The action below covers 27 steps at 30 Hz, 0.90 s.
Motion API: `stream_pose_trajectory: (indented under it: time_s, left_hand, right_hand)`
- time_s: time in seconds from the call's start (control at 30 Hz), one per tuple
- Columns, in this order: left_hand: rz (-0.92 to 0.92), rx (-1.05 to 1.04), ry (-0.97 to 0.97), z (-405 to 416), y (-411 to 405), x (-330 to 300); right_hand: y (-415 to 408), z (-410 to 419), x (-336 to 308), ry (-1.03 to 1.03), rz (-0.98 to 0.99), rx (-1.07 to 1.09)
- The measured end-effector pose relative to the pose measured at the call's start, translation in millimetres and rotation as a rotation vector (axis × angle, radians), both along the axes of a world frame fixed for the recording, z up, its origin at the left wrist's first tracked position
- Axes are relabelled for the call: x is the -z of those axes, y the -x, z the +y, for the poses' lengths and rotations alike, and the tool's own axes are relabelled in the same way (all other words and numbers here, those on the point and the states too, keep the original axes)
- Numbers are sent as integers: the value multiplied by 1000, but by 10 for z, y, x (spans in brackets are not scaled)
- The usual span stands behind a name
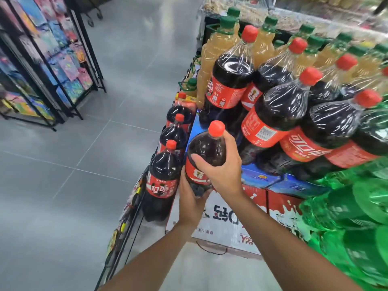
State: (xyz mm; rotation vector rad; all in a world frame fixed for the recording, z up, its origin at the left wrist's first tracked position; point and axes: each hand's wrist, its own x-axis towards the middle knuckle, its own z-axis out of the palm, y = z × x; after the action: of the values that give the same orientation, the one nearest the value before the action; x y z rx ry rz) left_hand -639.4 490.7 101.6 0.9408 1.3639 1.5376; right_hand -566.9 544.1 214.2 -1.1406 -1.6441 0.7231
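Here the dark cola bottle, red-capped and red-labelled, sits clamped in both hands' curled fingers.

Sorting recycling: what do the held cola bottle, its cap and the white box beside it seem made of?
The cola bottle looks like clear glossy plastic: dark drink shows through, with highlights. Its red cap seems opaque plastic. The white box looks like printed cardboard, with flat faces.
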Motion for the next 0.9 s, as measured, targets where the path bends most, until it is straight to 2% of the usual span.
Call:
stream_pose_trajectory:
  time_s: [0.13, 0.23, 0.3, 0.33, 0.43, 0.53, 0.77, 0.9]
  left_hand:
    - [179, -273, 198, -215, -307, 83]
    - [-112, -214, 434, -315, -438, 68]
    - [-219, -133, 499, -206, -405, 67]
    - [-231, -141, 489, -142, -340, 25]
    - [5, -67, 507, -64, -120, 25]
    - [107, -6, 460, -75, 34, 89]
    - [-72, -111, 411, 16, -17, 287]
    - [-56, -11, 448, -8, 37, 204]
  right_hand:
    - [7, 11, -6, 16, 9, 2]
    - [18, -26, 2, -17, 9, 19]
    - [49, -55, 22, -37, 24, 48]
    - [82, -70, 34, -43, 40, 77]
    - [229, -84, 54, -57, 90, 154]
    - [302, -65, 72, -71, 112, 185]
    - [202, -58, 86, -22, 68, 126]
    - [145, -93, 56, 12, 66, 69]
